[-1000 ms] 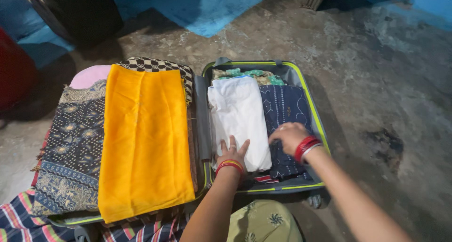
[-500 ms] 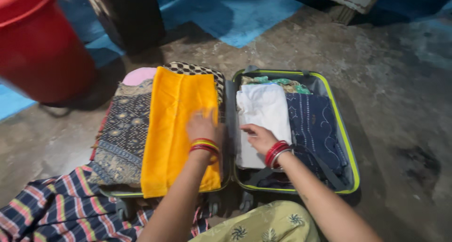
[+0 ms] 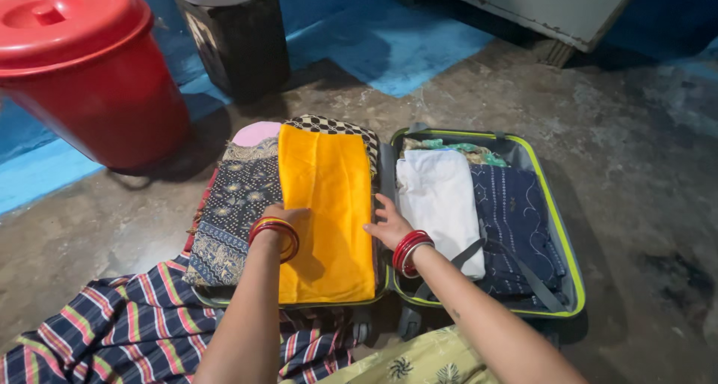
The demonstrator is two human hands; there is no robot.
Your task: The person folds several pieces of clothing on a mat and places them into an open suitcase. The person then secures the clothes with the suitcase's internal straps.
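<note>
Since the earlier frames the left hand [image 3: 283, 218] has left the white garment and crossed to the near-left edge of the yellow cloth [image 3: 327, 212], while the right hand [image 3: 389, 223] has come off the dark blue garment to the suitcase's central hinge; the view has swung left, bringing the red lidded bin [image 3: 86, 70] fully into sight.

Left: the red lidded bin stands on a blue-painted strip of floor. A dark block [image 3: 238, 44] with a pale object on top stands behind it. A striped cloth [image 3: 112, 328] lies on the floor at lower left.

Centre: an open suitcase [image 3: 572, 275] with lime-green trim lies flat on the bare, mottled concrete floor [image 3: 643, 167]. Its left half holds a dark patterned fabric [image 3: 232, 208], a pink item [image 3: 256, 133] and the yellow cloth on top. The left hand's fingers curl over the yellow cloth's edge, though whether they pinch it cannot be told. The right hand rests open, fingers spread, at the yellow cloth's right edge. The two hands are apart, one on each side of the cloth.

Right: the other half holds a folded white garment [image 3: 441, 204] and a dark blue garment [image 3: 516, 219], crossed by grey straps [image 3: 523, 275]. A pale cabinet [image 3: 553, 6] stands against the blue wall at upper right.
</note>
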